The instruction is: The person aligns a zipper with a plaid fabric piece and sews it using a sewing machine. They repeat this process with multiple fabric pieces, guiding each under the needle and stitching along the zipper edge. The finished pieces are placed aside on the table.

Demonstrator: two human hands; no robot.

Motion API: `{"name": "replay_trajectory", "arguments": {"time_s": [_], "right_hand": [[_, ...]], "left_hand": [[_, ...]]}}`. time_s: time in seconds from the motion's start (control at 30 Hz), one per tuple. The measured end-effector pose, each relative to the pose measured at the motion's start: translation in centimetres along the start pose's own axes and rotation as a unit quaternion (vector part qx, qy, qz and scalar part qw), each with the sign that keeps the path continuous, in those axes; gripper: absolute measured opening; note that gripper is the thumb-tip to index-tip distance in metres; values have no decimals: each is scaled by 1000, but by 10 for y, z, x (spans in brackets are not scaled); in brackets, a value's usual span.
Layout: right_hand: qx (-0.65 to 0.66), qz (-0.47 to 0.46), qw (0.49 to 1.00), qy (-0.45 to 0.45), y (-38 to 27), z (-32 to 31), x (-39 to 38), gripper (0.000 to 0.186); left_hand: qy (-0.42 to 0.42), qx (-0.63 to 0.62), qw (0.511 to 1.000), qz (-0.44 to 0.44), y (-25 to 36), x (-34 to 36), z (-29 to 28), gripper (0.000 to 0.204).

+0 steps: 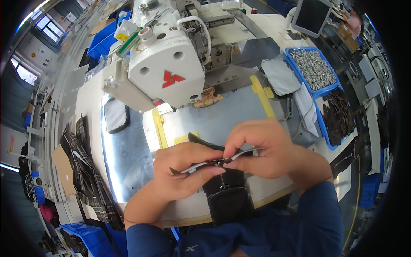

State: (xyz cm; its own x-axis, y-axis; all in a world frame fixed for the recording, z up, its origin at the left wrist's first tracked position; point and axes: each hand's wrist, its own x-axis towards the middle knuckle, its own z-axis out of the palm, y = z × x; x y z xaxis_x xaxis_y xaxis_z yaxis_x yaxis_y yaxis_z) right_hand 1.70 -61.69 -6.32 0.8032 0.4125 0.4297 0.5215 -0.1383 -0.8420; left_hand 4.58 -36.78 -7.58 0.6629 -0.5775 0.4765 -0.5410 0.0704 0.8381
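My left hand (180, 169) and my right hand (263, 150) pinch a thin dark strip with pale edges (237, 156) between thumbs and fingers, close together around a small dark fitting at its middle. A black zippered pouch (229, 203) hangs below them at the table's front edge, with more black material reaching up behind my fingers. Above my hands is the metal work plate (214, 115) with yellow tape, under the white sewing machine (152, 55).
Plaid fabric (90, 184) lies left. Two padded rectangles (115, 111) (280, 77) flank the plate. Blue bins of metal hardware (312, 66) and brown pieces (336, 115) sit right, below a monitor (310, 17). A co-worker (352, 23) is at the far right.
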Motion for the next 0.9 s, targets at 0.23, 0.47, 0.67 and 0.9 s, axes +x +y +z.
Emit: {"name": "replay_trajectory", "arguments": {"time_s": [0.23, 0.47, 0.67, 0.9], "right_hand": [[-5, 28, 999, -28, -4, -4, 1, 20], [-147, -94, 985, -15, -19, -1, 4, 29], [-279, -179, 943, 14, -10, 8, -3, 20], [-331, -185, 925, 22, -9, 11, -3, 19]], "left_hand": [[15, 12, 997, -76, 8, 1, 2, 22], [26, 81, 996, 16, -3, -5, 10, 29], [0, 227, 971, 72, -1, 3, 11, 32], [19, 201, 979, 20, -14, -2, 20, 34]]}}
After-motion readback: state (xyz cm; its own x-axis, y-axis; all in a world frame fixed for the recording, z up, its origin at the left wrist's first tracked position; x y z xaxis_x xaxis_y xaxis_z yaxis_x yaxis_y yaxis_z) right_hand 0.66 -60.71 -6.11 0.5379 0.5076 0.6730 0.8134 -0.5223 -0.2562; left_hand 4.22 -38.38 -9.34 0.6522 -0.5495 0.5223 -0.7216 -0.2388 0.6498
